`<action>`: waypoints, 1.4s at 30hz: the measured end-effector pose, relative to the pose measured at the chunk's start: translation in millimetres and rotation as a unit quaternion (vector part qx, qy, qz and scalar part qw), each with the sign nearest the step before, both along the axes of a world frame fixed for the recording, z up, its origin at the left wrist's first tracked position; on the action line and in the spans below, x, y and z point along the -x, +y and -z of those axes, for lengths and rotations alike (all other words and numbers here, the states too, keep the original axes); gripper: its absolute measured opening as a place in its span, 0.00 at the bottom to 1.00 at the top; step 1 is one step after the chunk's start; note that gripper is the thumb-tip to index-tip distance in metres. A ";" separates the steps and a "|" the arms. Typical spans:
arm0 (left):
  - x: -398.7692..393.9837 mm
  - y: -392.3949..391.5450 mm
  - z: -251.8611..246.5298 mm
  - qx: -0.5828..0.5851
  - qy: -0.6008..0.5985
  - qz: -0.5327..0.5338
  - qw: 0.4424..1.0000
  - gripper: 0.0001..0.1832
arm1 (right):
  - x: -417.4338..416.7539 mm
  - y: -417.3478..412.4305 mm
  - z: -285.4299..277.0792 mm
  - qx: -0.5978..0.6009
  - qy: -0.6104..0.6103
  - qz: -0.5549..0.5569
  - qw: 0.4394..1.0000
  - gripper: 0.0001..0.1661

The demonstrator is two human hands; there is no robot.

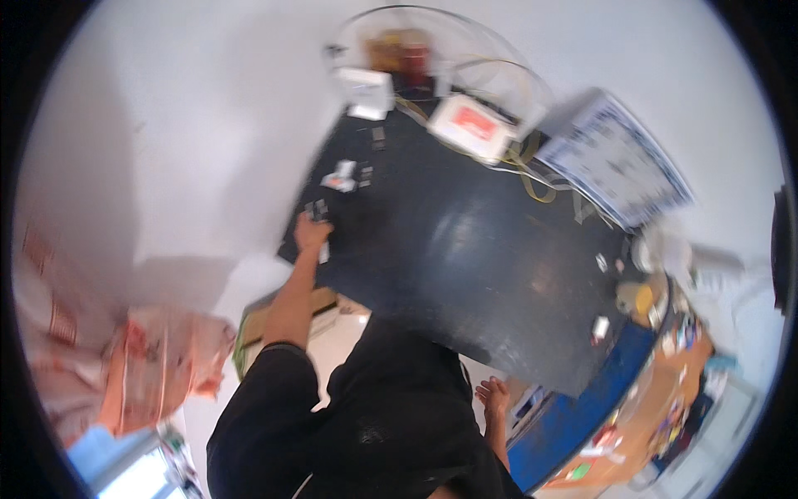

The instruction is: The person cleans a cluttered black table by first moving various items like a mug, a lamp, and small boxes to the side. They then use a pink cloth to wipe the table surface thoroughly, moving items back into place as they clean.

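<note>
My left hand (312,234) rests at the left edge of the dark tabletop (399,237), at some small grey pieces (317,210); blur hides whether its fingers grip one. A small white piece (324,252) shows beside the wrist. Farther back lie a crumpled white item (341,177) with an orange mark, a small dark piece (366,176) and a flat brownish piece (378,138). My right hand (494,393) hangs below the table's near edge at the right, fingers apart and holding nothing.
Along the back stand a white box (366,90), a white device with a red label (472,126), yellow and white cables (537,187) and a framed board (617,159). A blue surface (580,399) and a cluttered orange-brown table (648,399) lie at right. Pinkish cloth (168,355) hangs at left.
</note>
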State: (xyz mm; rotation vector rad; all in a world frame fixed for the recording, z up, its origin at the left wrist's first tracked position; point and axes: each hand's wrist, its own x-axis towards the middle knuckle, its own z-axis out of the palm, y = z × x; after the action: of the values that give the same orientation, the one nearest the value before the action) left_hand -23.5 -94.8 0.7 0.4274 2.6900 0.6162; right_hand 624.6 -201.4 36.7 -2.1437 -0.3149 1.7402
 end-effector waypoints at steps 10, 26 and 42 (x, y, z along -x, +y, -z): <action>-5.5 -14.4 36.8 0.010 0.065 0.128 0.990 0.51 | -50.0 -47.7 -11.2 -0.023 -0.043 0.012 0.999 0.17; -217.9 8.7 30.1 -0.067 0.101 0.229 0.966 0.30 | -108.1 -238.9 59.9 0.019 -0.120 0.138 0.983 0.20; -385.1 21.0 -7.1 -0.182 -0.002 0.549 0.816 0.09 | -25.5 -322.7 52.0 0.045 -0.162 0.232 0.958 0.31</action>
State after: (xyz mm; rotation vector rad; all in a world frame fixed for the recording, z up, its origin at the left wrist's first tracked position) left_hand 361.5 -73.7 7.9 1.8503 1.7869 0.6986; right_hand 650.1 -524.1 -15.3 -2.3274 0.1825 1.1631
